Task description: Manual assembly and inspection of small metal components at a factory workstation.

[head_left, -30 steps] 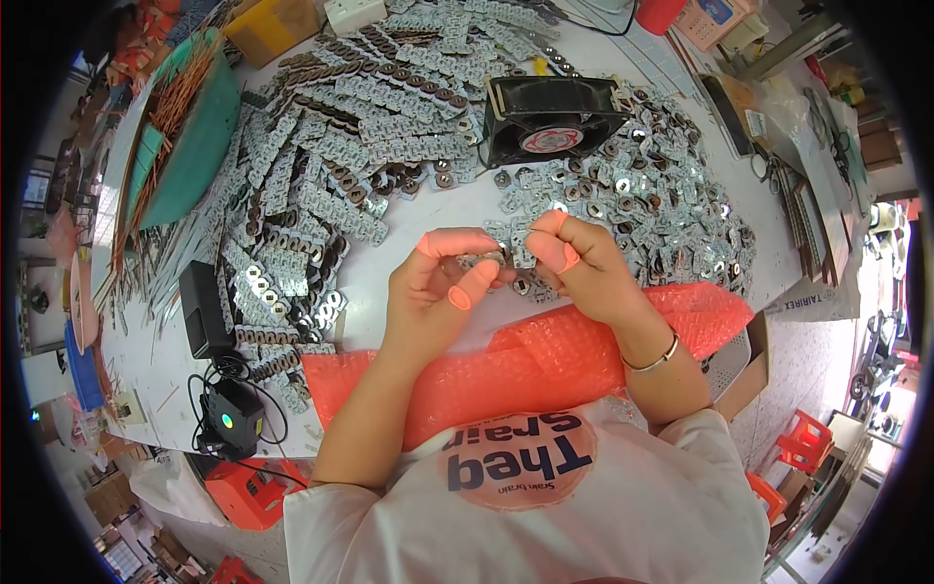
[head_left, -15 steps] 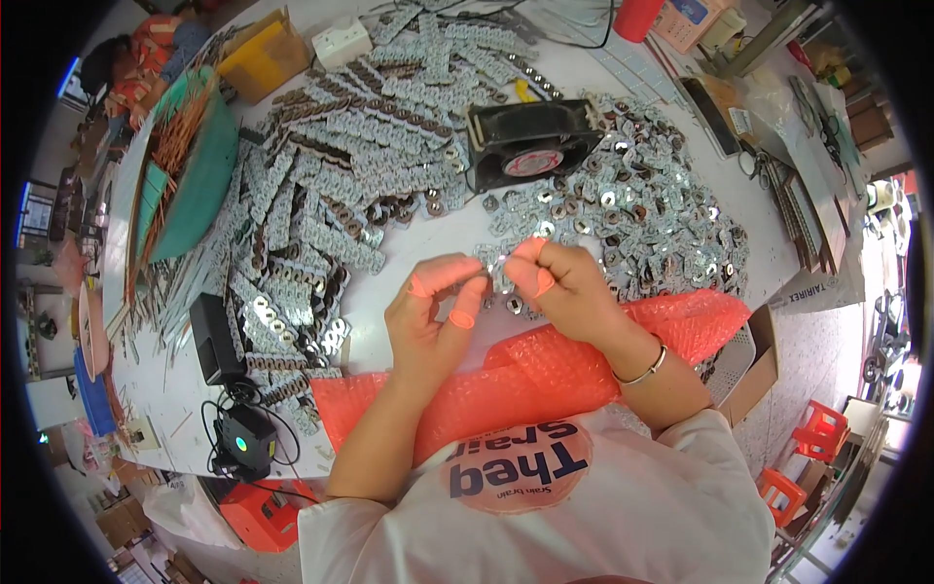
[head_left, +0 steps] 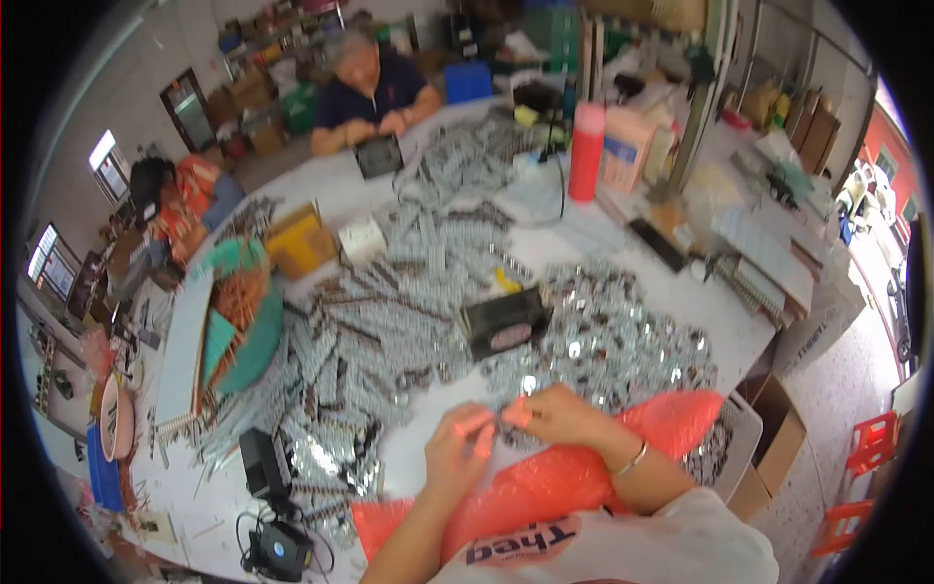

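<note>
Pinching a small metal part (head_left: 506, 419) between them at lower centre, the left hand (head_left: 457, 453) and right hand (head_left: 564, 417) both grasp it. Below lies orange bubble wrap (head_left: 584, 467); above, a heap of metal discs (head_left: 613, 341) covers the table (head_left: 720, 311).

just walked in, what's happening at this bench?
A person sits at a white table, both hands together over orange bubble wrap at its near edge. The left hand and right hand pinch a small metal part between orange-capped fingertips. Heaps of shiny metal pieces and a black fan lie just beyond. Another person works at the far side.
</note>
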